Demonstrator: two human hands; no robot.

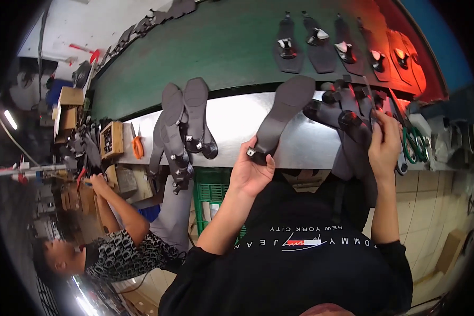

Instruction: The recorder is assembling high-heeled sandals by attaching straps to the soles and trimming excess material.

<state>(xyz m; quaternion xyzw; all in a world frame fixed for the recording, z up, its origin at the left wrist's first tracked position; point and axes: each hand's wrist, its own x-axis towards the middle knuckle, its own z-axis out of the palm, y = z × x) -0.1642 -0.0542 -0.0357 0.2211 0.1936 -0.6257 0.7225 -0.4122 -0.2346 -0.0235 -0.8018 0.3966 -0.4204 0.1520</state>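
Note:
A dark grey heeled shoe sole (289, 102) is tilted up from my left hand (252, 171), whose fingers are closed around its heel end. The broad toe part of the sole points away from me over the metal ledge (237, 118). At the right, my right hand (385, 141) is raised beside a pile of dark shoe parts (347, 121). Its fingers are bent together at a thin upright thing, too unclear to name. On the ledge to the left lies a cluster of heeled soles (175, 121), overlapping one another.
Behind the ledge runs a green belt (226, 52); several soles (321, 45) lie on it under red light at right. Orange-handled scissors (137, 145), a wooden box (111, 139) and green-handled scissors (415, 145) rest along the ledge. A green crate (211, 189) stands below. A co-worker (131, 237) works at left.

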